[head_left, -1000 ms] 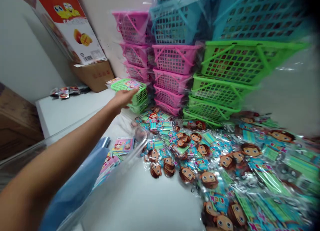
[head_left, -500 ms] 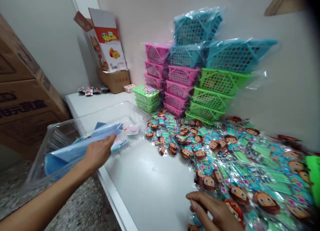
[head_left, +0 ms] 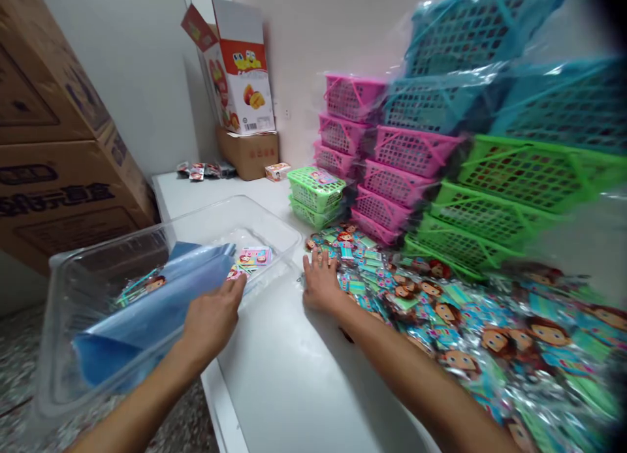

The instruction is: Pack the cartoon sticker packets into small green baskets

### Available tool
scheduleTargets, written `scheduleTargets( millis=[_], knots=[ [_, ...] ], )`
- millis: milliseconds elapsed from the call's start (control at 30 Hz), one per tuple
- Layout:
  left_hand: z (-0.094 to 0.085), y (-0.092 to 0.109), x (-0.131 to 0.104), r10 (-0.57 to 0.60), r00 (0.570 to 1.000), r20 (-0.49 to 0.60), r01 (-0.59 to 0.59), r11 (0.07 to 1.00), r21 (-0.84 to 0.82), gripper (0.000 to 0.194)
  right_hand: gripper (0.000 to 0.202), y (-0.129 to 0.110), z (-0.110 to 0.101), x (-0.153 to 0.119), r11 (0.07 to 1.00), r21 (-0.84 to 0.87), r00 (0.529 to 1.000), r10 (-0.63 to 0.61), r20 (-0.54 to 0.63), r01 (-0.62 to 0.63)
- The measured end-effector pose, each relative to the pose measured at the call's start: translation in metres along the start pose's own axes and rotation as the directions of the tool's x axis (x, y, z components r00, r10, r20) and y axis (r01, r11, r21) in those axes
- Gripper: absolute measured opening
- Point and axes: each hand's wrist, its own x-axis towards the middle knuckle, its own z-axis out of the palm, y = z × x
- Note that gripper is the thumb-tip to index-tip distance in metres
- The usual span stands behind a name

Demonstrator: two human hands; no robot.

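Observation:
A clear plastic tub (head_left: 115, 244) sits at the left, overhanging the table edge. Inside it lies a folded blue plastic sheet (head_left: 161, 303), beside small pink printed cards (head_left: 255, 256). My left hand (head_left: 213, 316) is over the tub's near side at the right end of the sheet, fingers together and curled down; their grip is hidden. My right hand (head_left: 321, 280) reaches to the far left end of the pile of bagged doll-face packets (head_left: 441, 312). Its fingers are apart and touch the packets there.
Stacked mesh baskets in plastic wrap, pink (head_left: 406, 153), green (head_left: 490, 211) and blue (head_left: 465, 35), stand along the wall. Smaller green baskets (head_left: 316, 192) are behind the packets. An open printed carton (head_left: 249, 81) stands farther back. Large brown boxes (head_left: 53, 192) rise at the left.
My right hand has moved from the near right forward and left, to the packets' far end. The left hand remains by the blue sheet. The view has shifted closer.

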Motion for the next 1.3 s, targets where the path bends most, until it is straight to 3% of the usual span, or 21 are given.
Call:
scheduleTargets(
  millis=[100,267,367,467,600,767,900,1033,1233,1300],
  knots=[
    [0.002,-0.002,0.001,0.008,1.000,-0.002,-0.008,1.000,0.007,0.057,0.090,0.006,0.016,0.053,0.990,-0.070,0.991,0.123,0.051,-0.120],
    [0.010,-0.003,0.000,0.014,1.000,-0.002,-0.014,1.000,0.004,0.058,0.092,0.055,0.023,0.116,0.952,-0.117,0.944,0.297,0.142,-0.282],
    [0.013,-0.004,0.000,0.010,1.000,0.008,-0.010,1.000,0.002,0.057,0.076,0.069,0.025,0.130,0.949,-0.141,0.935,0.304,0.180,-0.282],
    [0.011,-0.005,0.000,0.017,1.000,-0.003,-0.017,1.000,0.001,0.055,0.049,0.074,0.027,0.118,0.961,-0.168,0.962,0.244,0.125,-0.222],
    [0.005,-0.005,0.000,0.019,1.000,0.001,-0.019,1.000,-0.003,0.055,0.039,0.087,0.020,0.068,0.968,-0.225,0.991,0.121,0.049,-0.108],
    [-0.004,0.004,-0.004,0.061,0.998,-0.009,-0.061,0.998,-0.024,0.056,0.038,0.121,-0.012,-0.011,0.957,-0.288,0.999,-0.018,0.030,0.026],
    [-0.009,0.022,-0.005,0.079,0.996,-0.039,-0.081,0.996,-0.045,0.054,0.039,0.159,-0.036,-0.079,0.918,-0.365,0.988,-0.152,0.035,0.154],
    [-0.014,0.039,-0.001,0.031,0.999,-0.028,-0.033,0.998,-0.057,0.052,0.047,0.208,-0.039,-0.159,0.846,-0.481,0.961,-0.277,-0.026,0.231],
    [-0.019,0.048,-0.002,-0.024,0.998,-0.066,0.019,0.997,-0.071,0.044,0.052,0.299,-0.025,-0.270,0.912,-0.397,0.988,-0.140,-0.069,0.102],
    [-0.020,0.048,-0.003,-0.016,0.997,-0.081,0.010,0.998,-0.070,0.044,0.051,0.323,-0.017,-0.299,0.939,-0.345,0.986,-0.063,-0.155,0.006]
  ],
)
